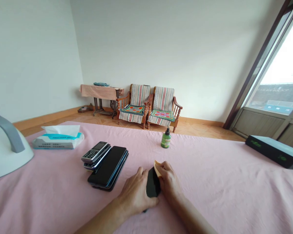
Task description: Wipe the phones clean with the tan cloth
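Observation:
My left hand (135, 191) is closed round the left side of a dark smartphone (152, 183), thumb along its near end. My right hand (169, 182) pinches a pale yellow cloth (157, 168) against the far right edge of that phone. Part of the phone is hidden under my fingers. To the left lies a pile of black smartphones (109, 165). Beside it, partly overlapping, are stacked keypad phones (95, 152). A small green spray bottle (165, 139) with a black top stands upright beyond my right hand.
A pink cloth (210, 182) covers the table. At left are a tissue pack (58, 139) and a white kettle (7, 146) with a grey handle. A black box (275, 151) lies at the right edge. Two wooden chairs (146, 107) stand beyond, near the wall.

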